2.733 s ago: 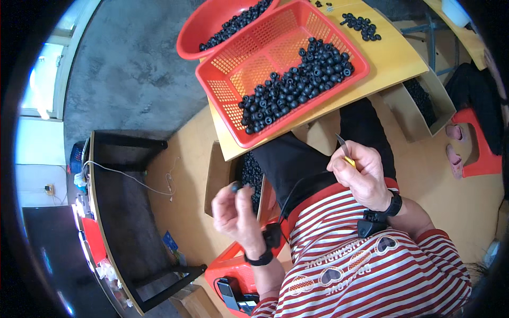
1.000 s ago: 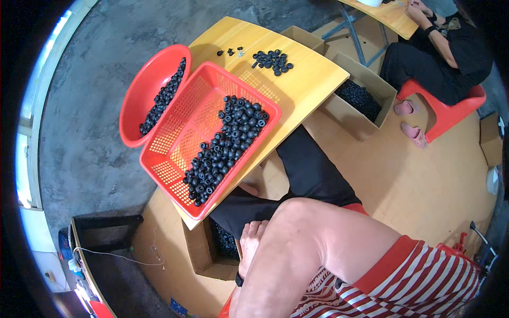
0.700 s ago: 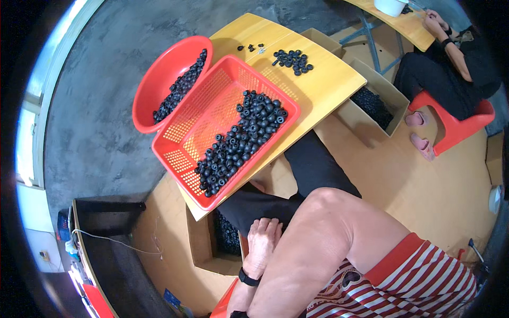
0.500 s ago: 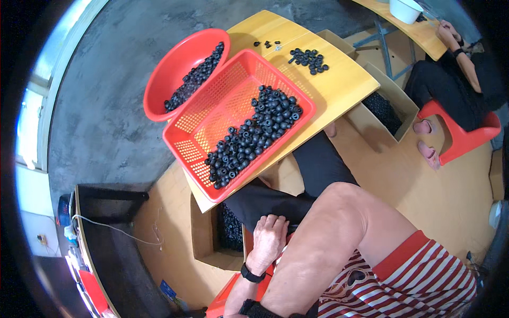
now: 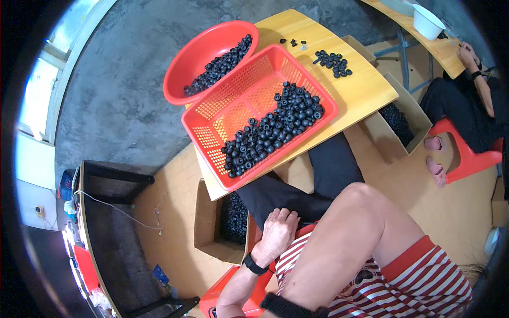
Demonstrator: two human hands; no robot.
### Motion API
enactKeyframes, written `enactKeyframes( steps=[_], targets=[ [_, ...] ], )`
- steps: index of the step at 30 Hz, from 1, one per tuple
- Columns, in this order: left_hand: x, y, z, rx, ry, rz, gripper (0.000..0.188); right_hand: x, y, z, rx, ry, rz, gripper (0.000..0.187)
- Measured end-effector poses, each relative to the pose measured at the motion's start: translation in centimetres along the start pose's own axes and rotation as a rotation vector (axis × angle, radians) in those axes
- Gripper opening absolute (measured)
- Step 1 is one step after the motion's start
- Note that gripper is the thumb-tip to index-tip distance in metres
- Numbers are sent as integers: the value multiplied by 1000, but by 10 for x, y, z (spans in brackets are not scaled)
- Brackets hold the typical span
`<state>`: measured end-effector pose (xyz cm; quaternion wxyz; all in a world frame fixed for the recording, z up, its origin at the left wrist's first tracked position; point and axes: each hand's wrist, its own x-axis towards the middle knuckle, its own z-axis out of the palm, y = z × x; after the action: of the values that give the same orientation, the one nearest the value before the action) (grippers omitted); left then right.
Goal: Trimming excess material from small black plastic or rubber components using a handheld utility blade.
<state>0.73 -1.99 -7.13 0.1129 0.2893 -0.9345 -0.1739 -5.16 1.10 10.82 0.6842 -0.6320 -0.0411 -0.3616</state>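
My left hand (image 5: 278,231) rests on my black-trousered thigh (image 5: 275,199), back up, fingers curled under. Whether anything lies beneath those fingers is hidden. My right arm (image 5: 344,241) is bent, elbow raised toward the table, and its forearm runs down past the lower edge; the right hand is out of view. Beyond my knees, a red slotted plastic basket (image 5: 209,153) holds many small black round hollow parts (image 5: 273,132), heaped along its near and right side. It overlaps the rim of a round red basin (image 5: 177,79) with more such black parts (image 5: 220,69).
The yellow wooden table (image 5: 366,87) also bears a loose cluster of black parts (image 5: 334,63) and a few small pieces (image 5: 294,43). Cardboard boxes (image 5: 207,212) with black parts stand below. At right, a co-worker's hands (image 5: 469,55) are near a white bowl (image 5: 427,22).
The whole view has shifted, so the table and its containers sit farther right and slightly higher. My left hand stays on the thigh.
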Motion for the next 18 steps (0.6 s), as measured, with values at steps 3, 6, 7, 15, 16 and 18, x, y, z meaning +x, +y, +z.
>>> enactKeyframes(
  steps=[3,6,7,15,16,18],
  targets=[
    [-2,-3,3,3,0,21,11,-1,1,-1,6,4,5,15],
    [1,-2,1,38,-20,57,11,-4,1,-5,12,13,10,14],
    [5,1,-5,6,-21,23,11,-5,1,-6,14,19,12,14],
    [9,8,-14,22,-47,23,11,-7,-2,-9,12,40,33,14],
    [11,12,-18,2,-27,6,11,-8,-2,-10,8,42,34,13],
    [16,18,-29,-65,60,-4,13,-10,-3,-11,2,51,37,13]
  ],
)
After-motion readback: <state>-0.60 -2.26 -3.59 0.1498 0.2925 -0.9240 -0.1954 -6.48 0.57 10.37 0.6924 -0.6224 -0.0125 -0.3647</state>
